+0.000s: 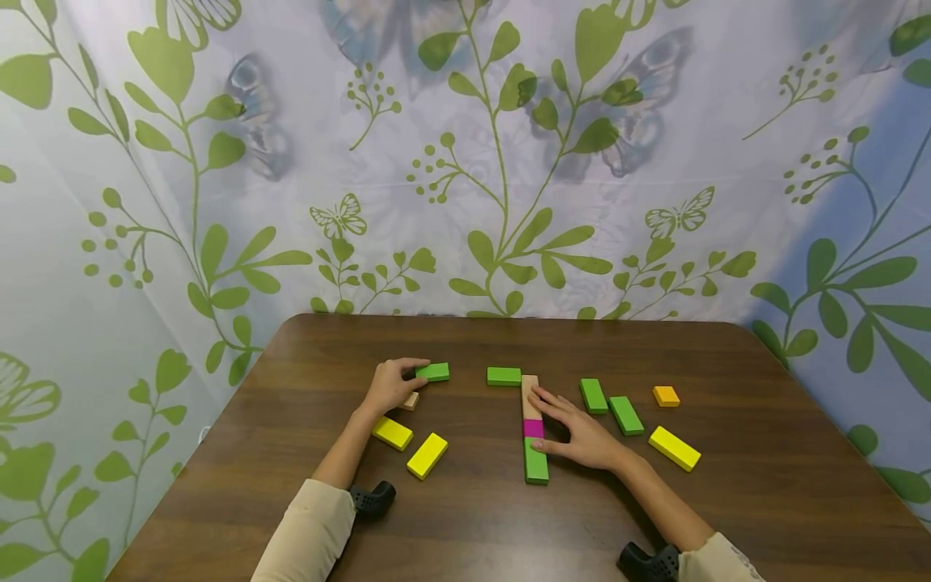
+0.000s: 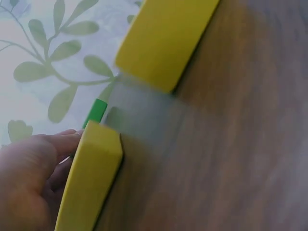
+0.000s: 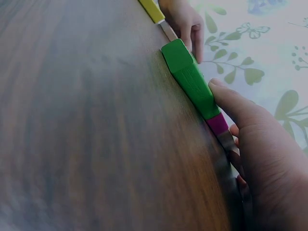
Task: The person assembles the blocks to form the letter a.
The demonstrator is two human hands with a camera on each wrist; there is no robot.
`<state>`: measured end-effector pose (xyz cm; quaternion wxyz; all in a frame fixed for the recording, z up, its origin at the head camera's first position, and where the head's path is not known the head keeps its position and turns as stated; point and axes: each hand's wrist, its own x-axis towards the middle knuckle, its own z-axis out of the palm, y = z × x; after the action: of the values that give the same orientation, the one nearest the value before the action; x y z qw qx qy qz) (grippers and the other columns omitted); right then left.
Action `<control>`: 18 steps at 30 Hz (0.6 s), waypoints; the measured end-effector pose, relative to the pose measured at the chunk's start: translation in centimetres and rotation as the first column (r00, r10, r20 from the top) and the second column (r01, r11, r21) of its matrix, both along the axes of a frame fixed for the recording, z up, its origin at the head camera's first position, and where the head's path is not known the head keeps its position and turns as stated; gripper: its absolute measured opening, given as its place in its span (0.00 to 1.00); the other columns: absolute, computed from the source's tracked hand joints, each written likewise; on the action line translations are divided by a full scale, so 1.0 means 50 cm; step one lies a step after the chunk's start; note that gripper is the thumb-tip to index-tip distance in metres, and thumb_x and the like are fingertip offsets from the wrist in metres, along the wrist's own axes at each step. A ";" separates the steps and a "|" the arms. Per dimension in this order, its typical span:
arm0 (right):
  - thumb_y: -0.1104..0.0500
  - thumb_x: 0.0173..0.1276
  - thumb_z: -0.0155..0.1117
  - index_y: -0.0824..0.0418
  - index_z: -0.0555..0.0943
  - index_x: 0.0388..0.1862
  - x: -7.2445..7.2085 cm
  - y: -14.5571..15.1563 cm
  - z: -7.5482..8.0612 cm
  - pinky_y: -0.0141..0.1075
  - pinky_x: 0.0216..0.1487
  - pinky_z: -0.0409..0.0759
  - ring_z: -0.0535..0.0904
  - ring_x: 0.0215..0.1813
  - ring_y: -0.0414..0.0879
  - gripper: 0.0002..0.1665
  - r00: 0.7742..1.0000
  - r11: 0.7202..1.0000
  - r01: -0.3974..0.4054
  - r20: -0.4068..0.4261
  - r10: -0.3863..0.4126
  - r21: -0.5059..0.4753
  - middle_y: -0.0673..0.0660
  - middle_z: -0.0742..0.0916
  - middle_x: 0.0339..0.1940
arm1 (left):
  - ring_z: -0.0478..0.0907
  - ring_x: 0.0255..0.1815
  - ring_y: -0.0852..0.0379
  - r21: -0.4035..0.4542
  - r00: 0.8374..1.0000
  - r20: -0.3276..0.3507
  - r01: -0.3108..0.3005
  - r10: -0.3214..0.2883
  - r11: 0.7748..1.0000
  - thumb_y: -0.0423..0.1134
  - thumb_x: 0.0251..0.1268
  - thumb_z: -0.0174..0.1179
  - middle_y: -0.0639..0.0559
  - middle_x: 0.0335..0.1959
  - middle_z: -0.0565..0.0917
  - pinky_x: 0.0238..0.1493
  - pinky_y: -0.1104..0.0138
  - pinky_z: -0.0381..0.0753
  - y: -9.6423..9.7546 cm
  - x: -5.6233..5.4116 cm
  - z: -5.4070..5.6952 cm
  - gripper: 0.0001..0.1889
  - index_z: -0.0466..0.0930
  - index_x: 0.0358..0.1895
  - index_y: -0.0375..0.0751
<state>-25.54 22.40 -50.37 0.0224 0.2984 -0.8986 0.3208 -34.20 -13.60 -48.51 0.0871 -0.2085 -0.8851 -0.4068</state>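
My left hand [image 1: 390, 385] has thumb and index finger at the left end of a green block [image 1: 436, 372], pinching it at the table's back left. A plain wooden block [image 1: 410, 402] lies partly hidden by that hand. My right hand [image 1: 585, 432] rests its fingers along a row made of a plain wooden block [image 1: 530, 400], a magenta block [image 1: 533, 428] and a green block [image 1: 536, 465]. Its thumb touches the near green block's edge, as the right wrist view also shows. Another green block [image 1: 504, 377] lies crosswise at the row's far end.
Two yellow blocks, one [image 1: 393, 434] by the left forearm and one [image 1: 427, 457] beside it, lie on the brown table [image 1: 465, 525]. Right of the row lie green blocks [image 1: 592, 396], an orange block [image 1: 666, 396] and a yellow block [image 1: 675, 449]. Patterned cloth [image 1: 393, 267] hangs behind.
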 end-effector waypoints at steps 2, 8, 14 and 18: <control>0.37 0.58 0.62 0.52 0.58 0.72 0.000 0.001 0.000 0.60 0.64 0.54 0.50 0.71 0.62 0.47 1.000 1.000 0.002 0.003 -0.002 0.004 0.51 0.57 0.74 | 0.77 0.50 0.48 0.008 1.000 -0.020 -0.001 0.001 1.000 0.35 0.55 0.65 0.46 0.47 0.82 0.47 0.57 0.78 0.012 0.003 0.003 0.17 0.81 0.50 0.39; 0.36 0.58 0.61 0.51 0.58 0.72 -0.001 0.002 -0.003 0.61 0.63 0.54 0.50 0.71 0.61 0.47 1.000 1.000 0.008 0.006 -0.008 0.006 0.50 0.57 0.74 | 0.78 0.49 0.48 0.009 0.999 -0.051 0.007 -0.007 1.000 0.37 0.54 0.66 0.46 0.46 0.83 0.47 0.58 0.78 0.068 0.023 0.012 0.17 0.82 0.49 0.40; 0.36 0.58 0.61 0.50 0.58 0.72 -0.003 0.002 -0.007 0.60 0.64 0.54 0.51 0.71 0.61 0.47 1.000 1.000 0.008 0.002 -0.008 0.010 0.49 0.57 0.74 | 0.79 0.47 0.48 -0.024 0.998 -0.033 -0.046 0.045 0.999 0.40 0.53 0.67 0.46 0.44 0.83 0.45 0.58 0.79 0.112 0.041 0.009 0.17 0.83 0.48 0.42; 0.35 0.58 0.61 0.50 0.58 0.72 -0.002 0.003 -0.007 0.60 0.63 0.54 0.51 0.71 0.61 0.47 1.000 1.000 0.011 0.003 -0.011 0.007 0.49 0.57 0.74 | 0.79 0.47 0.46 -0.026 0.998 -0.012 -0.068 0.067 0.997 0.40 0.53 0.67 0.45 0.44 0.83 0.46 0.56 0.78 0.124 0.043 0.005 0.17 0.83 0.48 0.42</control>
<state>-25.67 22.53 -50.74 0.0217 0.2933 -0.9014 0.3179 -32.04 -7.43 -48.27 0.1029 -0.1818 -0.8964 -0.3910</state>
